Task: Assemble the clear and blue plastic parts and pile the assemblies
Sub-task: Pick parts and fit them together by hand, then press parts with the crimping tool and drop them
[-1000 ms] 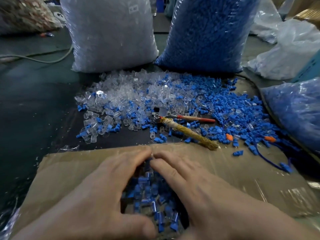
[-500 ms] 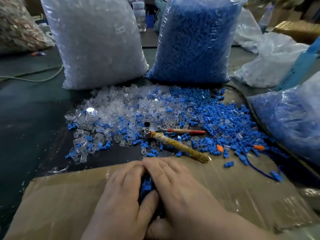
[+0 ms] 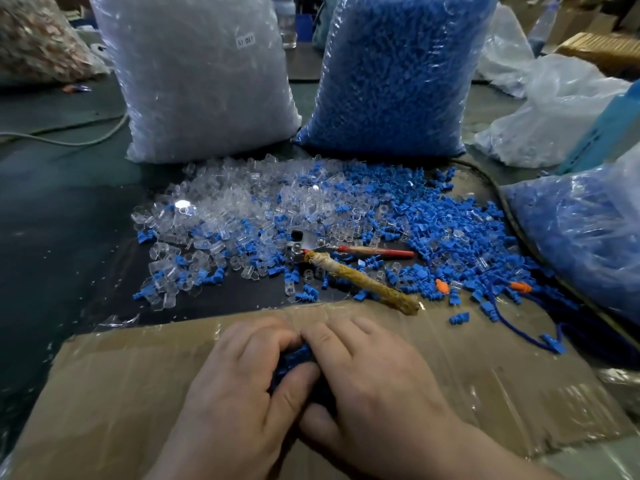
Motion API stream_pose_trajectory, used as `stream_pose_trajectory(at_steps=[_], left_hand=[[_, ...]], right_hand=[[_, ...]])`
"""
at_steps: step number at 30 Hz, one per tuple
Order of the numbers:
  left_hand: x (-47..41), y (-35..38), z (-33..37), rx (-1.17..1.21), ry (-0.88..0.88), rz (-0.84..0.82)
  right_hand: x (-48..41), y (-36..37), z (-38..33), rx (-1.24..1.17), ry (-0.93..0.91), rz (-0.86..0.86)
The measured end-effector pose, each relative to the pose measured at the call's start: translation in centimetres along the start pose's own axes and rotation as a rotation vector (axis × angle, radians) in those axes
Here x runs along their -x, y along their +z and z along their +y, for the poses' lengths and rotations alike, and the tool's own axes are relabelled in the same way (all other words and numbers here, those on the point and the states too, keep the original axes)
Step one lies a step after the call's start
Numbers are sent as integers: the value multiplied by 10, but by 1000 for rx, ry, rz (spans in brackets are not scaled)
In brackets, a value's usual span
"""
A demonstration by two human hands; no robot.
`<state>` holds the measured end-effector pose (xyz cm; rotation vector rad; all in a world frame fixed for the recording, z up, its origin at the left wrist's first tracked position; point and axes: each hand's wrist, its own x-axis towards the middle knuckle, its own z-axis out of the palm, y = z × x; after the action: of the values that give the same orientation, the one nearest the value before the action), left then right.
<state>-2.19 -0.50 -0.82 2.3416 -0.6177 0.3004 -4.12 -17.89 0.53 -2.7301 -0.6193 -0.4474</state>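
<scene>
My left hand [image 3: 239, 386] and my right hand [image 3: 367, 372] are cupped together on a taped cardboard sheet [image 3: 485, 382]. Their curled fingers close round a heap of blue-and-clear assemblies [image 3: 294, 358], of which only a blue sliver shows between the hands. Beyond the sheet, loose clear parts [image 3: 221, 216] lie on the left of a dark mat. Loose blue parts [image 3: 450, 226] spread to the right, and the two kinds mix in the middle.
Pliers [image 3: 346, 268] with one tape-wrapped handle and one red handle lie among the parts. A big bag of clear parts [image 3: 194, 74] and a bag of blue parts [image 3: 391, 74] stand behind. Another plastic bag [image 3: 581, 237] lies at right. A grey cable [image 3: 69, 140] runs at left.
My hands have drawn together over the heap of assemblies, covering most of it. The camera has tilted up a little, so the bags show more fully.
</scene>
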Motion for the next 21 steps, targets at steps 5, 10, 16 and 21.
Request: stream_pose_trajectory(at_steps=[5, 10, 16, 21], left_hand=[[3, -1, 1, -9, 1, -2], [3, -2, 1, 19, 31, -31], [6, -9, 3, 181, -101, 67], [5, -14, 9, 232, -217, 78]], right_hand=[[-1, -6, -4, -26, 50, -49], [0, -7, 0, -59, 33, -22], [0, -10, 2, -139, 61, 48], [-3, -22, 9, -396, 205, 47]])
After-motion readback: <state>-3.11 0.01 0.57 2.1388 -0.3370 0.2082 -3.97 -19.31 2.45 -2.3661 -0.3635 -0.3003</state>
